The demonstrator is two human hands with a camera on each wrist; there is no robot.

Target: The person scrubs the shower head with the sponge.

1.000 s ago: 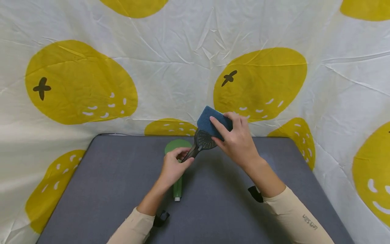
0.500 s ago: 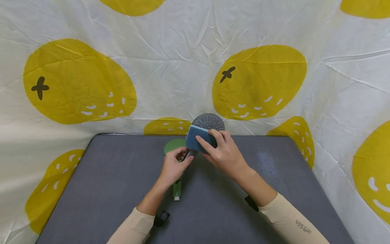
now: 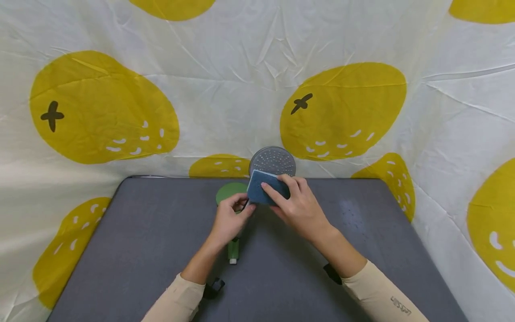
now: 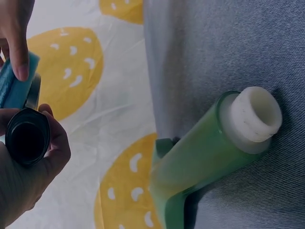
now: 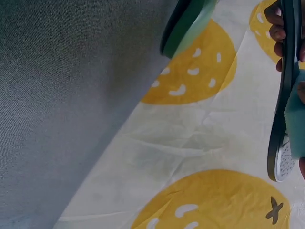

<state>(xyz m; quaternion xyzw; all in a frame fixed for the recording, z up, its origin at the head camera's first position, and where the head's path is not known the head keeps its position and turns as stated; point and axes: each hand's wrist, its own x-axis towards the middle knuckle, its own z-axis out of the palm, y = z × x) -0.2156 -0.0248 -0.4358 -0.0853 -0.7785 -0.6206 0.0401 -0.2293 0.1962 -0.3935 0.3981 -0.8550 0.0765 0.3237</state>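
My left hand [image 3: 231,219] grips the handle of a grey shower head [image 3: 272,160], whose round nozzle face tilts upward in the head view. In the left wrist view the open end of its dark handle [image 4: 27,138] pokes out of the fist. A blue sponge [image 3: 266,188] is pinched in my right hand [image 3: 303,205] and lies over the neck and lower face of the shower head. The right wrist view shows the sponge [image 5: 296,119] against the nozzle side. Below the left hand lies a green shower head [image 3: 230,193], partly hidden by that hand.
A grey cloth-covered table [image 3: 161,232] spreads beneath both hands. Behind it hangs a white curtain [image 3: 229,112] with large yellow fruit prints. The green shower head's white threaded end [image 4: 257,114] points toward the person. Wet-looking spots mark the table on the right.
The sponge has moved down and left from the nozzle face to the neck. The shower head has tilted, turning its face up and toward the camera. The left hand stays nearly in place.
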